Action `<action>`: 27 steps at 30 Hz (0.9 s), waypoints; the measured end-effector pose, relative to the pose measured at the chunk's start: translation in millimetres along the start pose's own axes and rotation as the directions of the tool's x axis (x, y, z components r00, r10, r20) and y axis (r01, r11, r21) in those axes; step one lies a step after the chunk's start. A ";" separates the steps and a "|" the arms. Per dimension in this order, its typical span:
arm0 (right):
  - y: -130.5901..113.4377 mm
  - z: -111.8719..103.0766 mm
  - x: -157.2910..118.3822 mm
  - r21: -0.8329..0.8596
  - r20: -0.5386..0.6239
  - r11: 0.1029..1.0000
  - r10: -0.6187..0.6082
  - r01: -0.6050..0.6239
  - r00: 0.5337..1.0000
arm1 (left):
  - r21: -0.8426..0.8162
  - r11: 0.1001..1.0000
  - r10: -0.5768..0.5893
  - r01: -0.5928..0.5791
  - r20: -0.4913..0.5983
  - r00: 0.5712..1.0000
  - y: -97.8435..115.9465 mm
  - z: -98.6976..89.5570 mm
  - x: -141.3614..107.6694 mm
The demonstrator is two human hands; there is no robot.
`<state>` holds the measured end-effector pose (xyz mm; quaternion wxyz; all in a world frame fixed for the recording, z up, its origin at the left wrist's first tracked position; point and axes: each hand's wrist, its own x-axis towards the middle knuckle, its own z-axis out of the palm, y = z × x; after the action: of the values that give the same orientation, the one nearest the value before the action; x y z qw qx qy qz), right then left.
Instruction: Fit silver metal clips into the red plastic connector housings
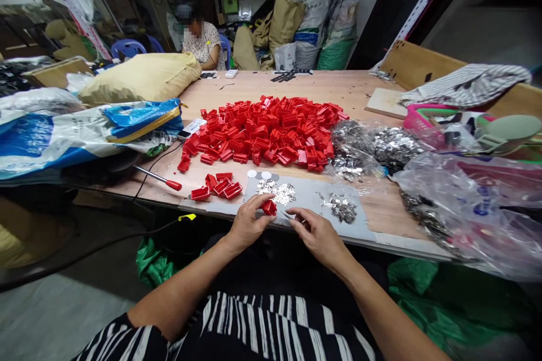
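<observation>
Between the thumb and fingers of my left hand (249, 219) is a small red plastic case (269, 207), held over the front edge of the grey mat (305, 187). My right hand (314, 229) pinches a small thin metal piece (287, 215), its tip pointing at the case; its exact kind is too small to make out. Just beyond my hands lies a heap of shiny flat metal pieces (277, 192). A second pile of metal clips (342, 208) sits to the right on the mat. Several loose red cases (220, 185) rest left of the mat.
A large heap of red cases (271, 130) covers the middle of the table. Clear bags of metal parts (393, 144) and a pink basket (417, 118) stand right. At left are a red-handled lever (173, 184) and sacks (139, 76). Another person (207, 42) sits across the table.
</observation>
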<state>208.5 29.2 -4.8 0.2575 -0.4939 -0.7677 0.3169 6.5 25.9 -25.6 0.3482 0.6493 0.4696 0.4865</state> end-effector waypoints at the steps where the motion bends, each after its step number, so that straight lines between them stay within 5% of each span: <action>1: -0.4 0.9 1.1 -0.027 0.001 1.000 -0.003 0.004 1.000 | 0.048 0.999 0.020 -0.021 0.017 1.000 -1.2 -1.1 1.7; 12: -4.8 2.6 9.9 -0.121 0.058 0.992 -0.035 0.041 0.998 | 0.109 0.991 0.054 -0.071 0.154 0.987 -11.3 -4.9 9.5; 27: -3.5 8.8 11.0 -0.213 0.089 0.977 -0.006 0.025 0.996 | 0.046 0.999 0.015 -0.022 0.151 0.988 -10.2 -4.2 10.1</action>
<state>196.0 36.1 -7.1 0.1712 -0.4983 -0.8117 0.2520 0.6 38.7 -30.6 0.3626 0.6965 0.4475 0.4280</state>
